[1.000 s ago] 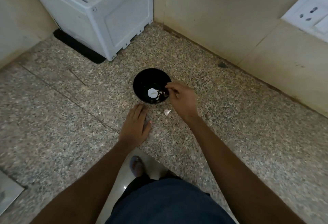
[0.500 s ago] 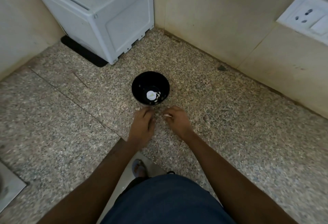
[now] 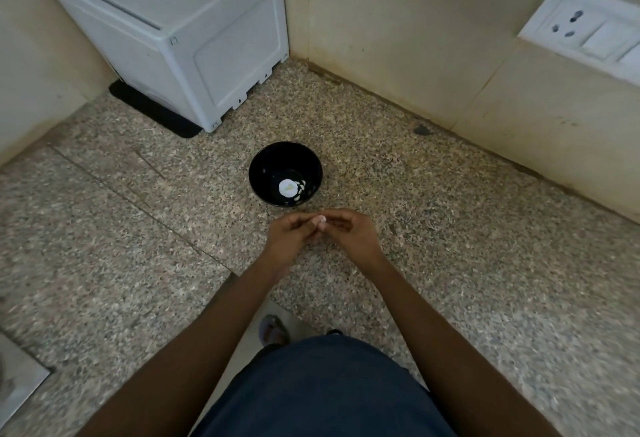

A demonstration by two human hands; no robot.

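1. Fingertip to fingertip and drawn together over the speckled stone table (image 3: 485,263): left hand (image 3: 291,237) and right hand (image 3: 355,232).
2. Pinched right there between them, a small white piece (image 3: 321,219), with fingers of both hands curled in on it. Mostly covered, only its pale top showing.
3. Held on the near side of the black bowl (image 3: 265,162), close to the rim but not touching it. Hard to tell whether lifted clear of the table or just grazing it.
4. Down in the bowl: a round white chunk (image 3: 287,188), with a few smaller white bits (image 3: 302,190) tucked against its right side.
5. Over in the far left corner, well apart from the bowl: a white boxy appliance (image 3: 194,38), sitting on a black mat (image 3: 152,112) and pushed up against the walls.
6. High on the right-hand wall: a white socket and switch panel (image 3: 581,34).
7. Beyond the bowl and to its right, near the foot of the wall: a dark spot (image 3: 421,130) on the table.
8. At the bottom edge: a blue garment (image 3: 322,391). Just above it, past the table's edge, a sandalled foot (image 3: 273,329).
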